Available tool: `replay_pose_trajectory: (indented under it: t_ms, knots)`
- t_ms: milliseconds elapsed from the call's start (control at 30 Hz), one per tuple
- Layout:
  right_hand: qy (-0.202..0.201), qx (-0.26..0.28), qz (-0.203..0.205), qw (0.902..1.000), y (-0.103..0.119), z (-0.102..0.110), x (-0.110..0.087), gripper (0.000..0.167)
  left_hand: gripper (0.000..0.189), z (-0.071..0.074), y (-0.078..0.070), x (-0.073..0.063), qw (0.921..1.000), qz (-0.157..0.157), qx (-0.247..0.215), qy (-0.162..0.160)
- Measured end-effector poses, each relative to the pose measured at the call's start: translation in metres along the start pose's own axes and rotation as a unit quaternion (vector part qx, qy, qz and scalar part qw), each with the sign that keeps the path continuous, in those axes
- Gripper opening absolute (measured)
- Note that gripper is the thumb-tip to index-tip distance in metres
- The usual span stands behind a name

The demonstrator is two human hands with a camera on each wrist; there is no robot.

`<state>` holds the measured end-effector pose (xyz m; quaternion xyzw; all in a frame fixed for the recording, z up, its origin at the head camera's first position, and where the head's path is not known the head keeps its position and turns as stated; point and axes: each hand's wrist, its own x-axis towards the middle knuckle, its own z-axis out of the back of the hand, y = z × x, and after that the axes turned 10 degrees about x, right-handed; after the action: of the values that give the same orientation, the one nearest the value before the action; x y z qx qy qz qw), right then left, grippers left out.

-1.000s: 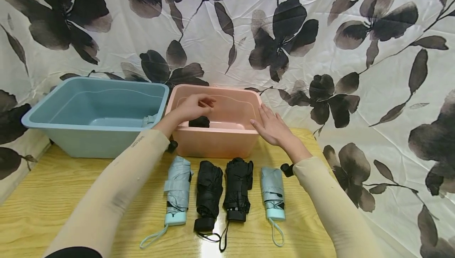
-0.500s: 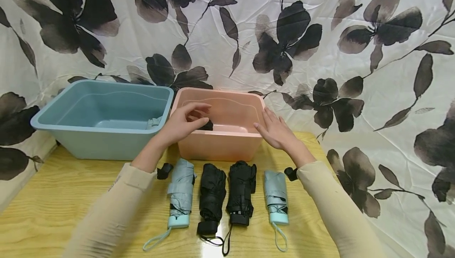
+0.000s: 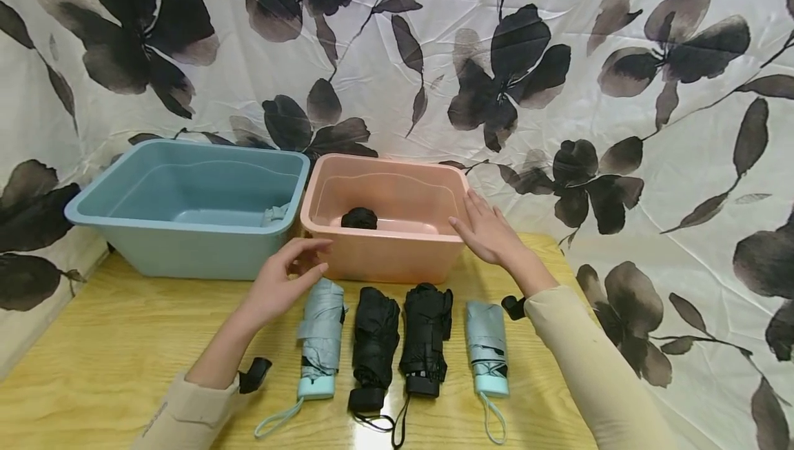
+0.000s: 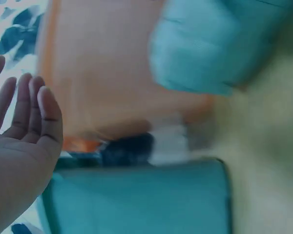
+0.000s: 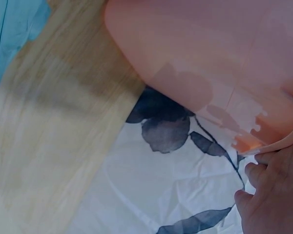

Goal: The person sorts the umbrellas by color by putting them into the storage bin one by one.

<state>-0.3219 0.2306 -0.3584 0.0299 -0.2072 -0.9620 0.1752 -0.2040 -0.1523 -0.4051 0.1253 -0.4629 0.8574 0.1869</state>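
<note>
The left-hand pale blue umbrella (image 3: 321, 333) lies on the worktop (image 3: 124, 346), its handle toward the person and its top end near the pink bin (image 3: 391, 257). Next to it lie two black umbrellas (image 3: 375, 340) (image 3: 426, 336), then another pale blue umbrella (image 3: 486, 343) farther right. Inside the pink bin sits a dark bundle (image 3: 359, 218), only its top showing; the blue bin (image 3: 186, 250) alongside holds something pale (image 3: 275, 213), too hidden to name. If the left-hand umbrella were picked up by its top end, the folds might slip, since that cloth looks loose, and the bin's front corner is near enough to be knocked. The black umbrellas' cords meet at the near end — lifting one could drag the other. A hard push on the pink bin's right side could shove it against the blue one. The left hand (image 3: 285, 281) hovers before the pink bin's front left corner, just beyond the umbrella's top, its fingers loosely bent, apart and holding nothing. The right hand (image 3: 490, 233) rests against the pink bin's right rim, its fingers extended, not gripping — the forearm slants up from the lower right.
</note>
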Motion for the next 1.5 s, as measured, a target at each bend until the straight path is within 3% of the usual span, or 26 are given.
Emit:
replay_pose_trajectory:
  t_ms: [100, 233, 467, 700, 800, 1167, 1500]
  knots:
    - [-0.004, 0.000, -0.004, 1.0000, -0.003, 0.002, -0.002, 0.084, 0.041, -0.003, 0.011, -0.013, 0.9990, 0.013, 0.039, 0.020]
    - [-0.005, -0.001, 0.002, 1.0000, -0.004, 0.002, 0.000, 0.084, 0.052, -0.003, 0.023, -0.027, 0.9938, 0.032, 0.080, 0.070]
    - [-0.001, 0.004, 0.004, 1.0000, -0.002, -0.001, 0.001, 0.082, 0.090, -0.006, 0.037, -0.040, 0.9694, 0.050, 0.150, 0.188]
    - [-0.003, 0.005, 0.001, 1.0000, -0.001, -0.002, 0.000, 0.083, 0.114, -0.016, 0.043, -0.040, 0.9519, 0.066, 0.161, 0.252]
    - [-0.005, 0.007, 0.004, 1.0000, -0.001, -0.002, -0.001, 0.082, 0.120, -0.019, 0.045, -0.039, 0.9480, 0.070, 0.166, 0.262]
    - [-0.010, 0.007, 0.005, 0.9999, 0.000, -0.001, -0.002, 0.084, 0.121, -0.023, 0.051, -0.024, 0.9460, 0.072, 0.149, 0.279]
    - [-0.011, 0.004, 0.003, 0.9999, 0.000, -0.001, -0.001, 0.083, 0.118, -0.029, 0.048, -0.025, 0.9566, 0.073, 0.143, 0.244]
